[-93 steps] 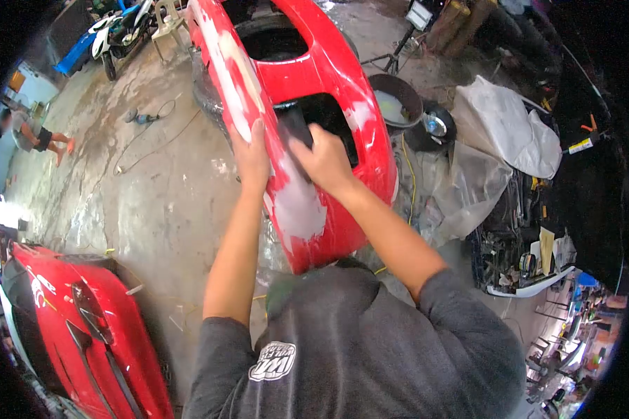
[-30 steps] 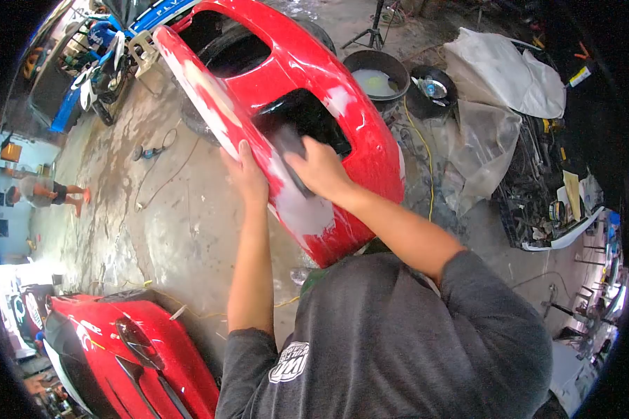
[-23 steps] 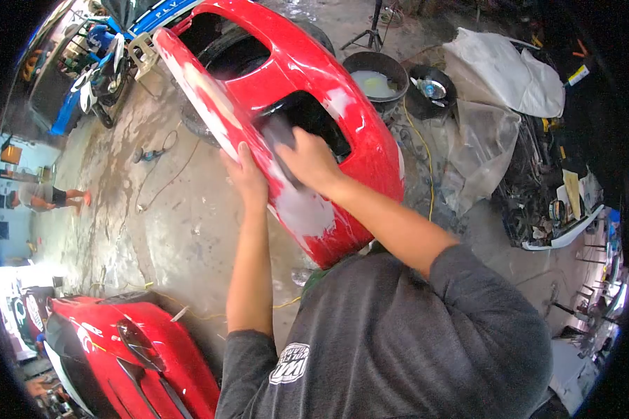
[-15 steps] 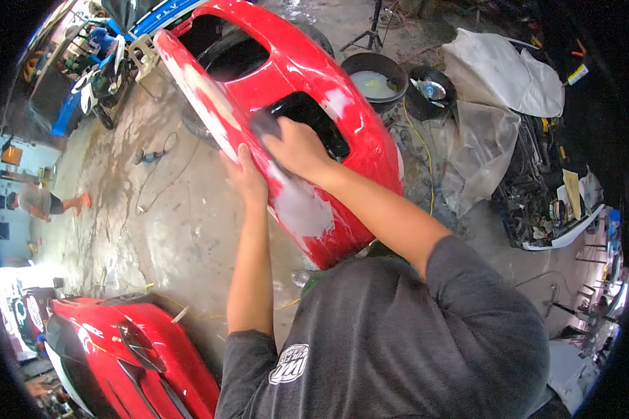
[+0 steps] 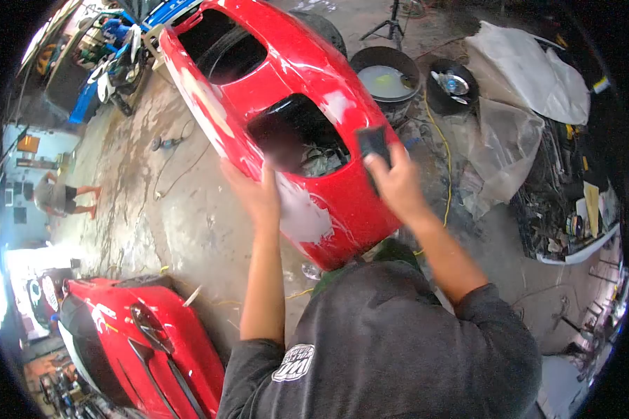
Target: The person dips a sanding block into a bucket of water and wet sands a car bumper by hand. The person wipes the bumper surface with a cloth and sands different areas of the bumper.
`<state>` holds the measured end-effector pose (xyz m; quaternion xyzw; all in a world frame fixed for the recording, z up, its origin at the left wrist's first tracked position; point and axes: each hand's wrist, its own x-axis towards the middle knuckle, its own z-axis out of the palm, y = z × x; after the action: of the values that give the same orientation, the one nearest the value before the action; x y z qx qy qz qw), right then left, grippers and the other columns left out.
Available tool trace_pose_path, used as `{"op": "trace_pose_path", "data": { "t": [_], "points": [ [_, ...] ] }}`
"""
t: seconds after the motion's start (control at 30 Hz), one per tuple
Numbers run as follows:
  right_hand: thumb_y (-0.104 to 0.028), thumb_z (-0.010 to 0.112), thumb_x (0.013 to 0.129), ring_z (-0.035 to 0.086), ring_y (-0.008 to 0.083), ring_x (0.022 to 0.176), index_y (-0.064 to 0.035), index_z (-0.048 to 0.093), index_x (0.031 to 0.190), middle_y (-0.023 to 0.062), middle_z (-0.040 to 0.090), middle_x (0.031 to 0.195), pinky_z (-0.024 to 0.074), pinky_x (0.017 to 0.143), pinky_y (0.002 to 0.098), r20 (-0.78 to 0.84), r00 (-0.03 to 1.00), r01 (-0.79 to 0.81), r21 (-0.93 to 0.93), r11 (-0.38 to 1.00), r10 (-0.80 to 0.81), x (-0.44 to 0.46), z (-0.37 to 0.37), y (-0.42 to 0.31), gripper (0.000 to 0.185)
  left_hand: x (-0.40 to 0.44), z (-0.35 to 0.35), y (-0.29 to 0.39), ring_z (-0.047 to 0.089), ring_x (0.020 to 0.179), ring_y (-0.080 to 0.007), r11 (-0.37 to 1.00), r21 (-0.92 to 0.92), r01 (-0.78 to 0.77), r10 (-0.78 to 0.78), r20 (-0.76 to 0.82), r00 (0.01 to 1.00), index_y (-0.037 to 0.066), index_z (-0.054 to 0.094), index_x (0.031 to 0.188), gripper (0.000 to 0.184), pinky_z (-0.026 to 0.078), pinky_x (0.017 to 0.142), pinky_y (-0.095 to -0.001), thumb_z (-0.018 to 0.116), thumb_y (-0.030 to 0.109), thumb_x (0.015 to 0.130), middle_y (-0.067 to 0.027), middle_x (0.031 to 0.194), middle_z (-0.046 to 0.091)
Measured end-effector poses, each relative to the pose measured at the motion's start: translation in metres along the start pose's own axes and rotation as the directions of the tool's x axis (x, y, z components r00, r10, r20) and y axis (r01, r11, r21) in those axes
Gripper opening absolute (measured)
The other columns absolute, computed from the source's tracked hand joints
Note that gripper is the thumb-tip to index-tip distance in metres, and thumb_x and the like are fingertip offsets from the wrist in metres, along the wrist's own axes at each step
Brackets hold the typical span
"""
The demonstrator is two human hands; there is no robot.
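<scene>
A red car bumper [image 5: 290,70] with two large openings and pale, dull patches stands tilted in front of me. My left hand [image 5: 255,195] grips its left edge, thumb on the face and fingers along the outer side. On the right side of the bumper, near its edge, my right hand [image 5: 398,181] holds a piece of dark sandpaper [image 5: 372,143] against the red surface. The sandpaper's underside is hidden. A whitish-grey patch [image 5: 304,215] lies just right of my left hand.
A bucket of cloudy water [image 5: 384,82] and a black basin [image 5: 452,87] stand beyond the bumper. A yellow cord [image 5: 447,160] crosses the floor. Plastic sheeting [image 5: 517,84] lies at right, a red car [image 5: 143,335] at lower left. Another person [image 5: 56,195] is far left.
My right hand has moved with the sandpaper from the bumper's left side, across the lower opening, to its right side. My left hand stays at the left edge, slightly lower along it.
</scene>
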<state>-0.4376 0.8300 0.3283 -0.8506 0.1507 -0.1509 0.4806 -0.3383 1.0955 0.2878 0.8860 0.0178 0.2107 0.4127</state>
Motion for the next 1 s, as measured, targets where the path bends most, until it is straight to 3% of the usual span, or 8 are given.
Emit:
{"op": "trace_pose_path", "data": {
  "t": [0.1,0.23,0.4,0.5,0.67,0.9,0.93,1.0],
  "points": [
    [-0.038,0.069,0.097,0.07,0.0477,0.094,-0.0009,0.063,0.107,0.0284,0.071,0.099,0.0531,0.079,0.0538,-0.08,0.989,0.12,-0.088,0.989,-0.128,0.087,-0.051,0.032,0.039,-0.031,0.007,0.001,0.021,0.156,-0.0451,0.997,0.063,0.048,-0.045,-0.035,0.998,-0.009,0.021,0.16,0.103,0.017,0.128,-0.0486,0.08,0.037,0.09,-0.0334,0.166,0.024],
    [-0.04,0.064,0.098,0.069,0.0467,0.104,-0.0009,0.062,0.122,0.0282,0.071,0.111,0.0538,0.088,0.0557,0.077,0.959,0.271,-0.529,0.804,-0.272,0.24,-0.063,0.113,0.046,-0.082,0.015,0.009,0.019,0.158,-0.0431,0.976,0.172,0.136,-0.129,-0.054,0.99,-0.008,0.018,0.162,0.105,0.016,0.129,-0.047,0.082,0.031,0.089,-0.0318,0.167,0.022],
    [-0.022,0.067,0.092,0.071,0.0404,0.108,-0.0034,0.074,0.113,0.0239,0.074,0.112,0.0573,0.088,0.0515,0.496,0.866,0.401,-0.763,0.507,0.061,0.342,-0.001,0.137,0.029,-0.122,0.016,0.005,0.014,0.159,-0.0438,0.954,0.213,0.21,-0.213,-0.008,0.977,-0.006,0.01,0.164,0.12,0.014,0.13,-0.0489,0.088,0.034,0.081,-0.0303,0.17,0.013],
    [-0.016,0.067,0.089,0.073,0.0361,0.109,-0.0053,0.077,0.111,0.021,0.075,0.113,0.0589,0.089,0.05,0.681,0.712,0.599,-0.715,0.36,0.168,0.36,0.047,0.168,0.026,-0.133,0.011,0.007,0.013,0.159,-0.043,0.95,0.237,0.203,-0.217,0.035,0.976,-0.005,0.008,0.164,0.125,0.013,0.13,-0.0481,0.091,0.03,0.077,-0.0299,0.171,0.012],
    [-0.016,0.069,0.086,0.075,0.0335,0.108,-0.0062,0.08,0.109,0.0174,0.076,0.116,0.0596,0.088,0.0476,0.732,0.652,0.665,-0.678,0.313,0.198,0.36,0.107,0.227,0.027,-0.135,0.004,0.008,0.013,0.159,-0.0419,0.953,0.206,0.222,-0.24,0.064,0.969,-0.006,0.01,0.163,0.125,0.014,0.13,-0.0478,0.092,0.027,0.074,-0.0294,0.17,0.014],
    [-0.018,0.072,0.082,0.074,0.0319,0.11,-0.0069,0.08,0.11,0.015,0.076,0.12,0.0597,0.089,0.0456,0.755,0.589,0.691,-0.655,0.305,0.289,0.364,0.075,0.218,0.031,-0.09,0.004,0.009,0.023,0.156,-0.0411,0.973,0.157,0.17,-0.171,-0.009,0.985,-0.006,0.016,0.162,0.118,0.022,0.128,-0.0459,0.09,0.023,0.076,-0.0291,0.166,0.023],
    [-0.019,0.072,0.082,0.074,0.0316,0.11,-0.007,0.081,0.11,0.0147,0.076,0.121,0.0597,0.089,0.0453,0.745,0.592,0.684,-0.666,0.296,0.307,0.368,0.066,0.204,0.031,-0.068,0.0,0.014,0.036,0.149,-0.0337,0.966,0.252,0.056,-0.052,-0.022,0.998,-0.004,0.019,0.162,0.108,0.028,0.125,-0.0455,0.087,0.019,0.083,-0.0258,0.159,0.037],
    [-0.02,0.073,0.079,0.075,0.032,0.108,-0.0058,0.08,0.11,0.0158,0.076,0.118,0.0597,0.089,0.0441,0.687,0.602,0.649,-0.718,0.25,0.407,0.382,0.047,0.156,0.034,-0.02,-0.002,-0.008,0.04,0.147,-0.0327,0.992,-0.043,0.122,-0.123,-0.009,0.992,-0.005,0.021,0.162,0.1,0.03,0.124,-0.0447,0.084,0.019,0.088,-0.0263,0.156,0.041]
  ]
}}
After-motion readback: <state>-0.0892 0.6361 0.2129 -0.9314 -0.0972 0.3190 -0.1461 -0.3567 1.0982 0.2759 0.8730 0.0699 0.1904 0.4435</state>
